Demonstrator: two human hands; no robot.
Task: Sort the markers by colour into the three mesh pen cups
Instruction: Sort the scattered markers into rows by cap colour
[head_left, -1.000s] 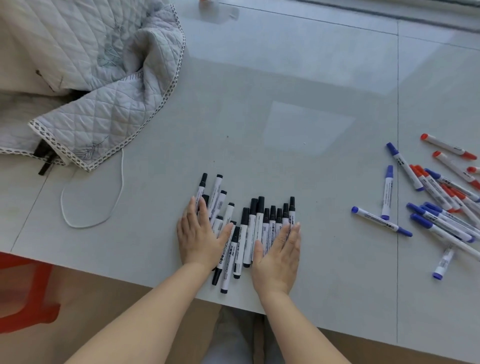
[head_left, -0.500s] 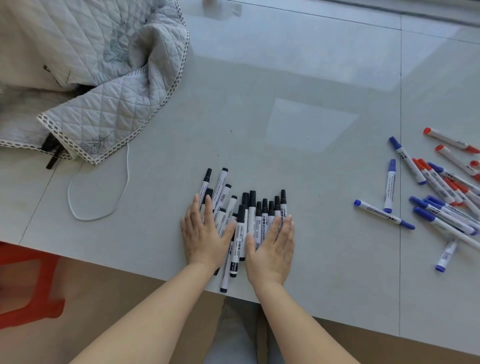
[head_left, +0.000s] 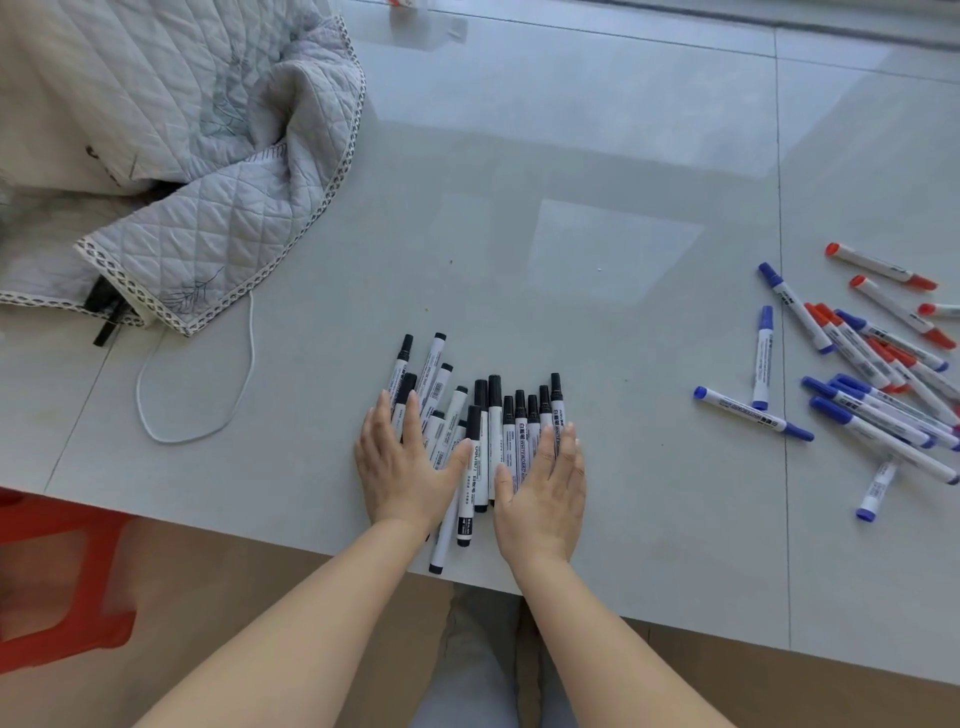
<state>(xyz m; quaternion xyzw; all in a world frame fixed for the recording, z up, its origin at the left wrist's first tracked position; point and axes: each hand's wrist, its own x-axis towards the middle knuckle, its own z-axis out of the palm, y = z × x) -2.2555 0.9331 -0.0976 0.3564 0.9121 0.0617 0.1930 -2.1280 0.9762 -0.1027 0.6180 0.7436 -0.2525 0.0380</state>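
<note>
Flanking black markers (head_left: 480, 441), left hand (head_left: 402, 465), right hand (head_left: 543, 486); each grip flat, fingers straight.

black markers (head_left: 488, 447) partly under hands, red markers (head_left: 935, 332) cropped right

Fourteen black markers (head_left: 494, 415), two hands (head_left: 402, 467)

Flat left hand (head_left: 402, 470) and right hand (head_left: 543, 491) flanking black markers (head_left: 491, 441) on table (head_left: 623, 156).
</note>
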